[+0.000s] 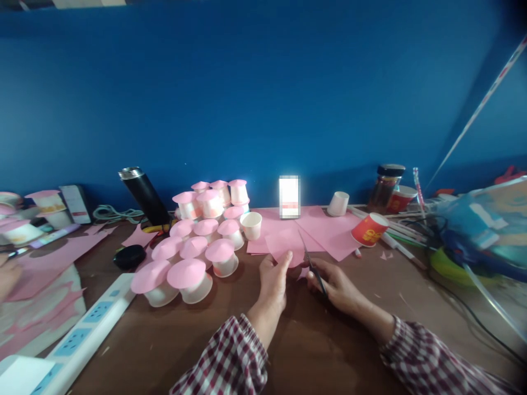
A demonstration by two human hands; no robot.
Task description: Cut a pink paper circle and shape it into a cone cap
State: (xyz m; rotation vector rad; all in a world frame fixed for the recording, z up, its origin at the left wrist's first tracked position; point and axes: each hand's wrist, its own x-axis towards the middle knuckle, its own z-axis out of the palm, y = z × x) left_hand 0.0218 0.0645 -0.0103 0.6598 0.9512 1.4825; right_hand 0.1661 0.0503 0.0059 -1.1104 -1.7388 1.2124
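My left hand [274,282] pinches a piece of pink paper [284,244] between thumb and fingers. In my right hand [340,285] is a pair of dark scissors [316,272], its blades at the right edge of that paper. Just below the blades lies a small pink scrap [303,272]. Larger pink sheets [325,230] are spread on the table behind my hands. To the left stand several white paper cups with pink cone tops [187,274]. A bare white cup [251,225] stands beside them, upright with its mouth showing.
A red paper cup [369,229] lies tilted at the right, near an upturned white cup [338,203] and a dark jar [386,186]. A black flask [144,197] leans at the back left. A power strip [90,323] crosses the left front. Another person's hand [9,277] shows at far left.
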